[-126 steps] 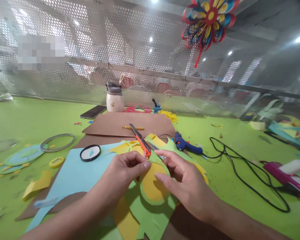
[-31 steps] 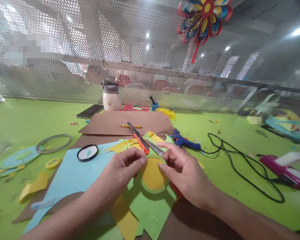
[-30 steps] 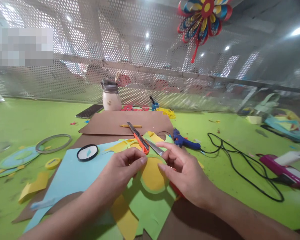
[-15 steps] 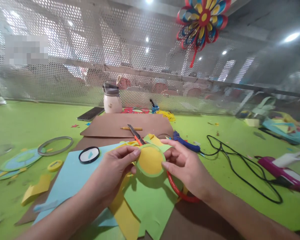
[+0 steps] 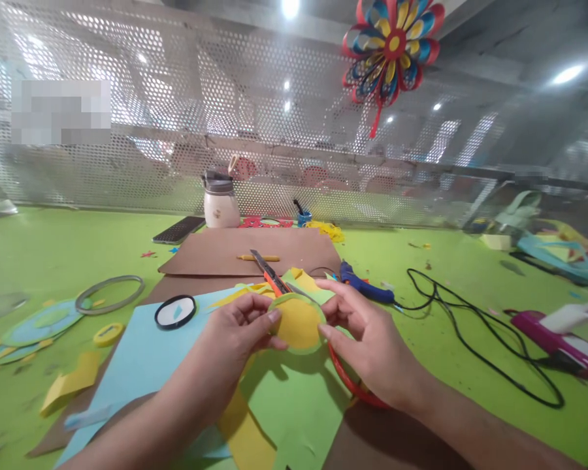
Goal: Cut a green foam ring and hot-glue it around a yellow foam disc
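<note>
**Yellow disc pinched between both hands**

Green-rimmed, the yellow paper disc (image 5: 297,322) is lifted off the green sheet (image 5: 294,418), face tilted toward the camera; being round, it shows no long axis. Left hand (image 5: 235,339) pinches its left edge in a closed grip; right hand (image 5: 367,339) pinches its right edge likewise. Beyond the disc, an orange utility knife (image 5: 270,273) points away along the desk (image 5: 53,248). A red ring (image 5: 345,382) lies below it.

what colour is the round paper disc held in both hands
The round paper disc is yellow with a thin light-green rim, seen in the head view.
</note>
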Demonstrator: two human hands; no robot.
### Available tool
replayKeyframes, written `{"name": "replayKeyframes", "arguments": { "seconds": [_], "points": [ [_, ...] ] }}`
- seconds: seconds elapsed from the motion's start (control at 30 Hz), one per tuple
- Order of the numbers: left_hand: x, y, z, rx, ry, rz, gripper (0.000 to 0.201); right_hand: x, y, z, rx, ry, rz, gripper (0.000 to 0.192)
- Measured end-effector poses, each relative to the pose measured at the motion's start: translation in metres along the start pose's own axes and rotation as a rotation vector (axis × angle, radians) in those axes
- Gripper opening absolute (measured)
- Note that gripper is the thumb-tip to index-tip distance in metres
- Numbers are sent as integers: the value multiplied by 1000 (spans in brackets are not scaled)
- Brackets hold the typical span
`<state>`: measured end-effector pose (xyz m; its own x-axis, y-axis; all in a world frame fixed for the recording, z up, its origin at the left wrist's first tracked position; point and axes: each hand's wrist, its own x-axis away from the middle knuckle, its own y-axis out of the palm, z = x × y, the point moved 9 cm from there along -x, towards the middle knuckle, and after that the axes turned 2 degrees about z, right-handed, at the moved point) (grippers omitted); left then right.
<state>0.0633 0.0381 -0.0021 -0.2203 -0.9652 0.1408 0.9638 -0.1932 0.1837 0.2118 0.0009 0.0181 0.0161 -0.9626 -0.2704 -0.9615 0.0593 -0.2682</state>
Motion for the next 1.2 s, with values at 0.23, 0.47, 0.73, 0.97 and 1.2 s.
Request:
{"name": "replayKeyframes", "arguments": {
  "seconds": [0.23,0.47,0.73,0.97,1.2],
  "points": [
    [-1,-3,-1,6,-13,-11,16,-1,-2,8,61,-5,26,52],
    [-2,-1,3,20,16,-82,12,-3,0,4,-50,4,-11,46],
    [-9,-15,2,31,21,18,18,-38,-66,15,134,-3,160,25],
    [-11,-19,4,144,35,-7,18,-75,-122,73,668,154,72,25],
    [-3,-17,15,75,64,-23,21,-73,-96,100,965,177,-68,27]
  ]
}}
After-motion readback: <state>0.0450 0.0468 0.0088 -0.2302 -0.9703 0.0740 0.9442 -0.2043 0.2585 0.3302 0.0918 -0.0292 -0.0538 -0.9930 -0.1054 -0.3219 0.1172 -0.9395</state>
